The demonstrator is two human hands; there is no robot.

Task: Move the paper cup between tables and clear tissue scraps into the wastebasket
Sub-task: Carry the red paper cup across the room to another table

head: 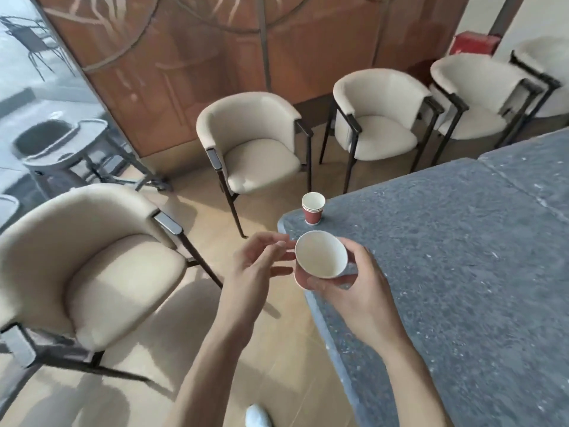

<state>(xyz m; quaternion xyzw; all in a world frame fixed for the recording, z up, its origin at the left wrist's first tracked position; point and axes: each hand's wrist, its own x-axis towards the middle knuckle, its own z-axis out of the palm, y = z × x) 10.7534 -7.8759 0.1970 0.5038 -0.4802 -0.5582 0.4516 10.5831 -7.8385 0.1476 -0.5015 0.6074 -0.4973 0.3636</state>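
Note:
My right hand [354, 285] grips a red paper cup [321, 257] with a white inside, tilted so its mouth faces me, just over the near left corner of the grey table [446, 257]. Just left of the cup hovers my left hand [261, 260], fingers relaxed and slightly bent, their tips close to the rim and holding nothing. A stack of red paper cups [313, 208] stands upright on the table corner beyond. No tissue scraps or wastebasket show.
Several cream armchairs with dark legs stand around: one at near left [92, 266], one ahead [255, 143], others along the back wall [378, 115]. A second grey table [538, 167] adjoins at the right. A window and round outdoor table [61, 140] lie at far left.

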